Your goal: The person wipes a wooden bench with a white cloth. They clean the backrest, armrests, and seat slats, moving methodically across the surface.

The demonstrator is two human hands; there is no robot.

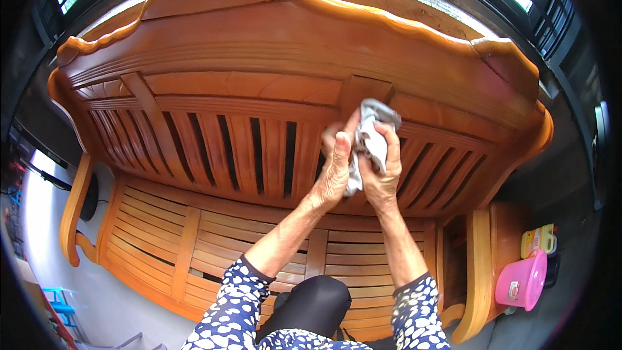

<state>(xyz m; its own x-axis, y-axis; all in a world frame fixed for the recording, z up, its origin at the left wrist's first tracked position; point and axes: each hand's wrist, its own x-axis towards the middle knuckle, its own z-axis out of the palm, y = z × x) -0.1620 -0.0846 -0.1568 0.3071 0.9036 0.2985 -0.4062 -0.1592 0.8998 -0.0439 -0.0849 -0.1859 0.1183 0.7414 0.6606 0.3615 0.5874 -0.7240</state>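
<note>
While the right hand (381,181) grips a grey-white cloth (374,139), the left hand (334,172) sits right alongside

From where I stand: right fingers (392,146) curled round the crumpled cloth, closed on it. Left fingers partly extended, some motion-blurred, at the cloth's left side; can't tell if they actually grip it. Cloth location: between the hands, in front of the backrest (233,58) of the wooden bench, right of its middle, one loose end hanging low. Can't tell whether it touches the wood.

Both forearms reach over the slatted seat (149,233). Sleeves (227,311): dark blue, white spots. Dark-clad knee (317,301) at the seat, between the arms. Outside the right armrest (478,272): pink lidded bucket (515,283), yellow jug (532,242) just behind it.
</note>
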